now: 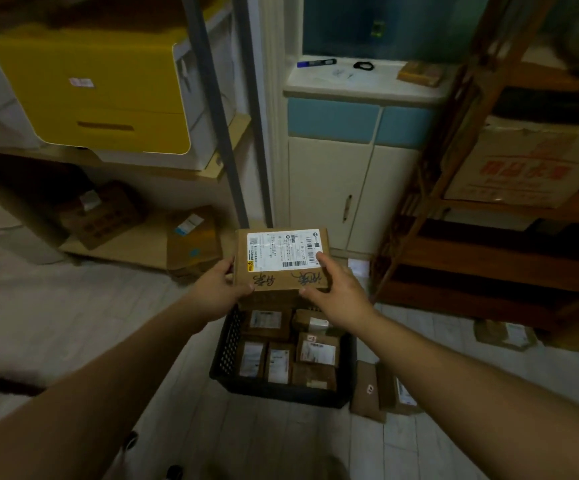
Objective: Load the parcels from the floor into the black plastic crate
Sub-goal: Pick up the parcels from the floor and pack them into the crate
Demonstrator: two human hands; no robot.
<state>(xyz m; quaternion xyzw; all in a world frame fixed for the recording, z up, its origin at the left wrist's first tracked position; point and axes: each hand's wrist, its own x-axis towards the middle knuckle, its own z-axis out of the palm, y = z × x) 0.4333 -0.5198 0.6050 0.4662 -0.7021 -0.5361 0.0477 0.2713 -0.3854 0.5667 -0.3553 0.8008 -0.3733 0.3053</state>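
1. Both hands up: the left hand and right hand grip the cardboard parcel by its sides.
2. It's held above the far end of the black plastic crate.
3. Small parcels fill the crate.
4. Two more parcels lie just right of it.

A home storeroom: cupboard, wooden shelving and shelved cardboard boxes.

We're on the single head camera here, wide-angle, looking forward and down. The black crate sits near us at lower centre, shelving bowing at the right edge.
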